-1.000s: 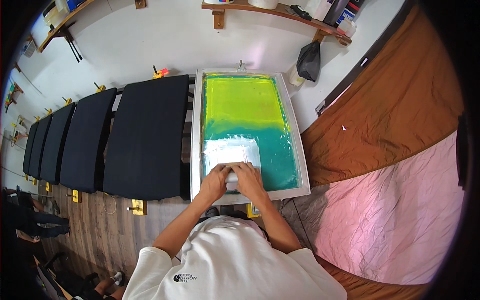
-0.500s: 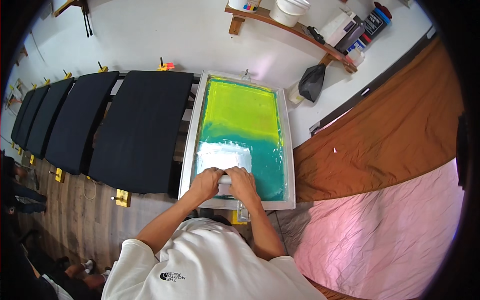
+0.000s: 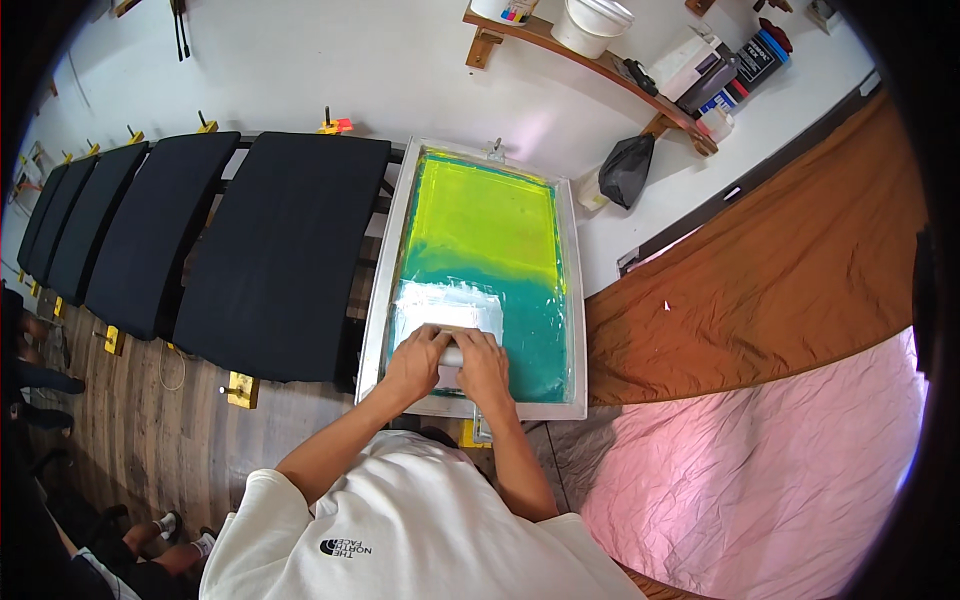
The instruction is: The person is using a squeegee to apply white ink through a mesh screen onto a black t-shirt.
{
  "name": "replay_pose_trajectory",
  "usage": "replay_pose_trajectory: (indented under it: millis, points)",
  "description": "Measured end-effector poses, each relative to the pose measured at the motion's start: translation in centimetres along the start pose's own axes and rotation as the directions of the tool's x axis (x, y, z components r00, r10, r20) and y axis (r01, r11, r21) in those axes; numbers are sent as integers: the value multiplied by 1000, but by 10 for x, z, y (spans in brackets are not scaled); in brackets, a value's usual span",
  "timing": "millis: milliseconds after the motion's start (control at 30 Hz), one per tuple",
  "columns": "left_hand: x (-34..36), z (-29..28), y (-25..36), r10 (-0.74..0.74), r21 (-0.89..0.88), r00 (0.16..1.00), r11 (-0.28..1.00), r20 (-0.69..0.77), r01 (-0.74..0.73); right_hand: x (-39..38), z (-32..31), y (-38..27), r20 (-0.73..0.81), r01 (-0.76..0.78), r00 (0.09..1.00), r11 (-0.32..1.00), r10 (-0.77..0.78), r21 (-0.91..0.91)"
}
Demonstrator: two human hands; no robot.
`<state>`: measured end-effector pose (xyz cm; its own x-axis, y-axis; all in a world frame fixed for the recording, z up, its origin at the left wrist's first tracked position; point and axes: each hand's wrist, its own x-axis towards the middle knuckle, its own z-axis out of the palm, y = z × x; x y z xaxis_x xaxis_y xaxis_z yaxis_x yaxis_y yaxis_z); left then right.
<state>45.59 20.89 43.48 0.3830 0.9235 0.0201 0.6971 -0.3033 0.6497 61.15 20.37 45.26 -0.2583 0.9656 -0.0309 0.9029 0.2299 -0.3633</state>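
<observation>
Head: hands (image 3: 412, 366) (image 3: 485, 370) still grip squeegee (image 3: 450, 356); more shelf (image 3: 540, 38) shows.

White wall (image 3: 300, 80) spans eleven to twelve o'clock, a faint violet glow (image 3: 528, 124) near twelve; a wooden shelf (image 3: 560, 44) — bracketed, bearing a white tub (image 3: 590, 30) — sits at one; brown cloth (image 3: 760, 270) stretches at three, crinkled pinkish sheet (image 3: 740, 480) at four; wood-plank floor (image 3: 205, 430) shows at eight.

Left hand (image 3: 413, 362) and right hand (image 3: 483, 362) partly hide the tool (image 3: 451, 356) between them. Shelf's (image 3: 537, 36) left tub (image 3: 504, 10) is cut by top edge; shirt (image 3: 420, 525), by bottom. Speck (image 3: 667, 306) on brown cloth (image 3: 760, 275): too small to identify.
</observation>
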Motion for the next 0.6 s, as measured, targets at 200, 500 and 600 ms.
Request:
replay_pose_trajectory:
  millis: [200,500,600]
  points:
    - [-21,10,-5,118,54,978,992,-173,-110,-21,9,-6,-72,42,997,995,-35,89]
    - [-17,14,-9,164,79,964,986,-209,-150,-18,14,-10,-226,44,974,992,-16,120]
    - [-24,6,3,142,47,984,989,-110,-137,-25,7,1,-56,36,998,992,-29,123]
